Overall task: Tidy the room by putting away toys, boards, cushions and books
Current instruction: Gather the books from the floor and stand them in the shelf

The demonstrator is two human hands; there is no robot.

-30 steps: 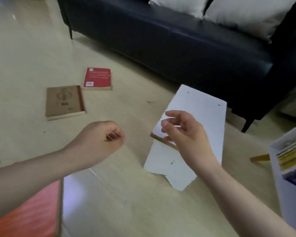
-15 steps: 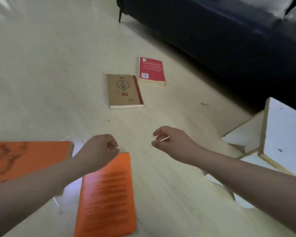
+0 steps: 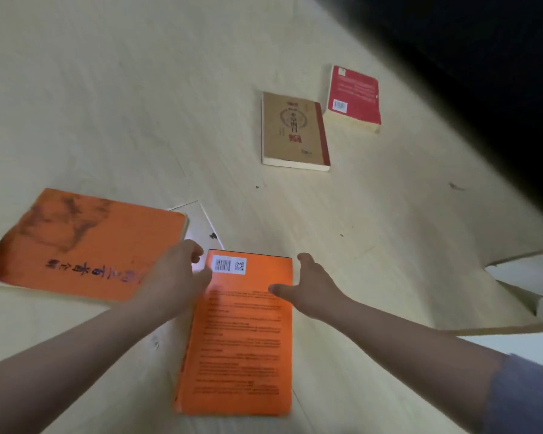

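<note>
An orange book point(image 3: 242, 336) lies back cover up on the pale floor in front of me, barcode at its far end. My left hand point(image 3: 173, 277) hovers at its far left corner, fingers loosely curled. My right hand point(image 3: 308, 286) is spread open at its far right edge, thumb over the cover. Neither hand grips it. A bigger orange book point(image 3: 85, 245) lies to the left. Farther off lie a tan book point(image 3: 292, 131) and a red book point(image 3: 355, 97), side by side.
A white sheet of paper point(image 3: 201, 223) pokes out between the two orange books. White boards point(image 3: 527, 277) lean at the right edge. The dark sofa point(image 3: 483, 73) fills the upper right corner.
My view has swung left and down, away from the white board. Both hands have moved forward over the near orange book, and my right hand has spread out from a loose curl.
</note>
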